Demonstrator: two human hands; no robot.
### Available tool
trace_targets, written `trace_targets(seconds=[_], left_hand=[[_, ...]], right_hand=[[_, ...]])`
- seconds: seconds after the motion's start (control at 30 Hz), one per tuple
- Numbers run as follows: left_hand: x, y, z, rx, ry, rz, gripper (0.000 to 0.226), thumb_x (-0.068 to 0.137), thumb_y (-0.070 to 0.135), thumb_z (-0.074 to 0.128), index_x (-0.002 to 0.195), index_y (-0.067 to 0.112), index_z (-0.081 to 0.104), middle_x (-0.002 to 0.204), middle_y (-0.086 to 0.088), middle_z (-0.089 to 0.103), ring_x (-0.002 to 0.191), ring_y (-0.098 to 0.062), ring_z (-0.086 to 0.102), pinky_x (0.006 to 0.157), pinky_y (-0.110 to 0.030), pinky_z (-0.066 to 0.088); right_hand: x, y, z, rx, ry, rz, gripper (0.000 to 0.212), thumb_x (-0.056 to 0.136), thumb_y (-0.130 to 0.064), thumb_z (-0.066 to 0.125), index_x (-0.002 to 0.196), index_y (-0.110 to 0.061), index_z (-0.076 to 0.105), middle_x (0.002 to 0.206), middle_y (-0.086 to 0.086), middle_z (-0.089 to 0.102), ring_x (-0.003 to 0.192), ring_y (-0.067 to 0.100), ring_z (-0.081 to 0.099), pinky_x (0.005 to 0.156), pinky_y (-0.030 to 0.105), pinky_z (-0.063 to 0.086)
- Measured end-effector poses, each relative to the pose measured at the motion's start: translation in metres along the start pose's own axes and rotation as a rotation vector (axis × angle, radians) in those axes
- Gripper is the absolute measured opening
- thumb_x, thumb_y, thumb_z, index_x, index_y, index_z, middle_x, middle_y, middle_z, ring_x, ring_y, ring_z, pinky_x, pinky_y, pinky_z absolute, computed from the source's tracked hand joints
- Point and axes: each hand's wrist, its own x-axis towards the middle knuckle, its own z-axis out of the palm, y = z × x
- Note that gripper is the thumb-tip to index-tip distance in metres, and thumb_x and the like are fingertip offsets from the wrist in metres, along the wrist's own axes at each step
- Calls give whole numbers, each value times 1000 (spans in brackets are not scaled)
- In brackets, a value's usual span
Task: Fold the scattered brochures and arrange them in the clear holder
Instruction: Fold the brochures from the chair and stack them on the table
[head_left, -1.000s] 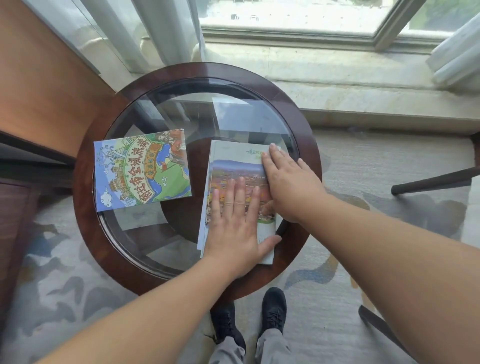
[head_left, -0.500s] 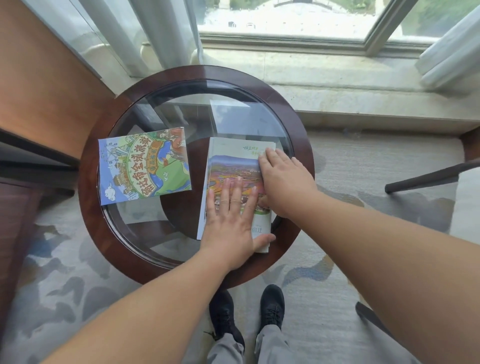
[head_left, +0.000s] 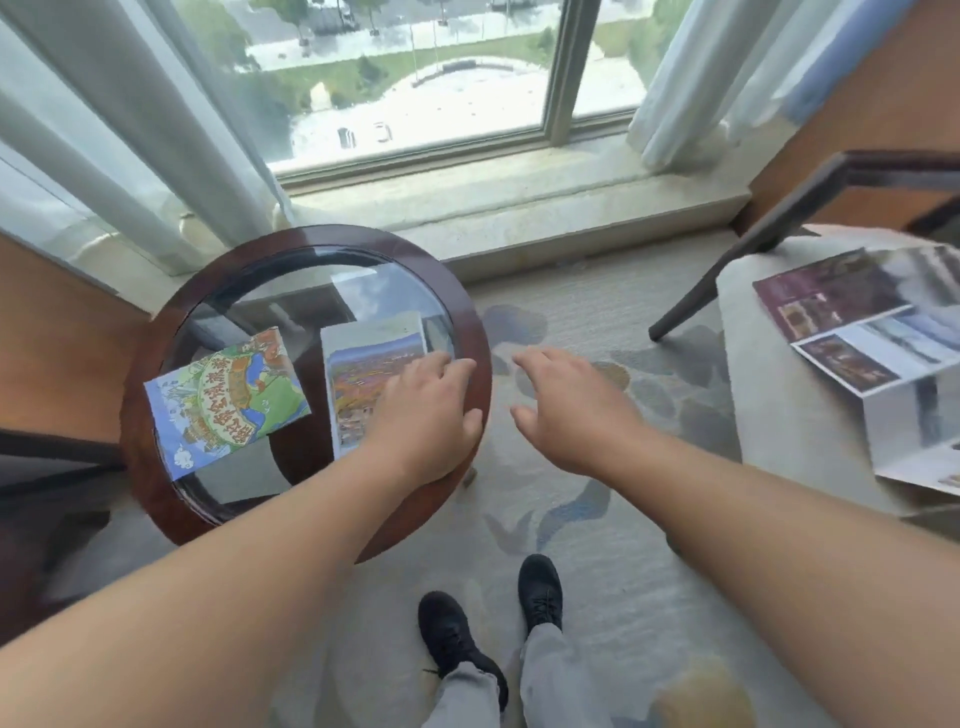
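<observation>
the left hand (head_left: 426, 410) lies flat on the folded landscape brochure (head_left: 363, 374), fingers nearly straight and the thumb at the wooden rim of the round glass table (head_left: 332, 235). it grasps nothing, it only presses, i think to keep the crease flat and to stop the paper from sliding on the smooth glass. the right hand (head_left: 566, 410) hovers in the air just past the table's right side, fingers loose and spread, empty. just beside the pressed brochure, on its left, lies a cartoon map brochure (head_left: 223, 395), also folded and a little turned. an unfolded brochure (head_left: 857, 322), dark red and grey, lies on the pale chair seat (head_left: 769, 395) at the right, well apart from the table (its zigzag panels are plainly open). so the folding seems about half done, and the free right hand is probably meant for that open one. the clear holder i cannot make out with certainty; the glass shows only reflections.
</observation>
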Motion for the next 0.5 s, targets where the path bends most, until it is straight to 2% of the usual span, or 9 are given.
trace_targets(seconds=[0.1, 0.23, 0.43, 0.5], left_hand=[[7, 52, -21, 37, 23, 114, 54, 90, 34, 51, 141, 19, 42, 138, -4, 47, 125, -26, 44, 101, -40, 40], [15, 137, -39, 36, 37, 268, 56, 92, 35, 50, 145, 19, 38, 143, -5, 45, 128, -24, 43, 101, -38, 38], [18, 277, -38, 44, 47, 450, 54, 93, 38, 49, 144, 21, 39, 145, -2, 43, 129, -22, 43, 102, -35, 38], [17, 323, -32, 54, 40, 484, 54, 93, 38, 49, 143, 21, 39, 144, -3, 44, 129, -23, 43, 102, -35, 38]], right_hand=[[-49, 34, -33, 28, 52, 125, 54, 95, -33, 50, 146, -21, 36, 146, 1, 42, 132, 23, 41, 103, 37, 36], [-114, 84, -72, 76, 142, 267, 53, 95, -33, 52, 145, -22, 39, 146, 1, 43, 131, 24, 42, 103, 42, 42], [-203, 172, -111, 132, 245, 431, 52, 94, -33, 51, 144, -23, 40, 146, 0, 42, 130, 23, 43, 100, 40, 44], [-229, 203, -120, 141, 260, 466, 50, 94, -33, 50, 143, -23, 41, 144, 1, 42, 127, 24, 45, 95, 40, 46]])
